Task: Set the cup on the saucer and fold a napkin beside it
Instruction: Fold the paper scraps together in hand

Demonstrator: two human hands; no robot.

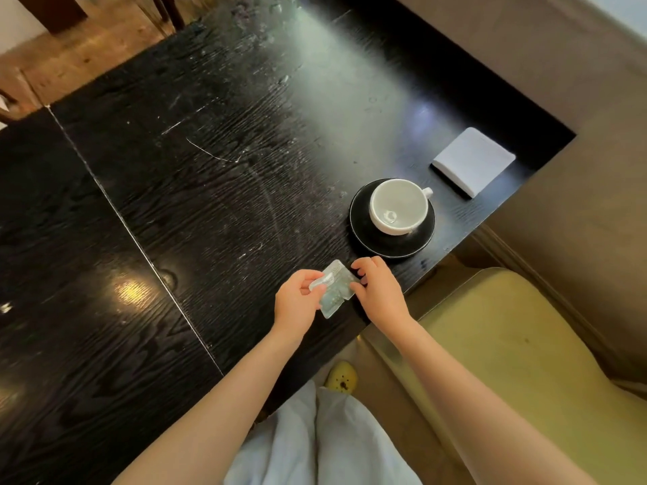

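Note:
An empty white cup [399, 205] stands on a black saucer [364, 236] near the right edge of the black table, its handle pointing to the far right. Just in front of the saucer lies a small pale plastic-wrapped napkin packet [335, 288]. My left hand [297, 299] pinches the packet's white sealing flap on the left side. My right hand [378, 287] presses the packet's right edge with its fingertips. A white folded napkin [473, 161] lies flat on the table beyond the cup, to the right.
The dark wooden table [196, 190] has a seam running diagonally on the left. A yellow-green chair seat [518, 348] is at the right below the table edge. A beige wall [577, 82] borders the table's right side.

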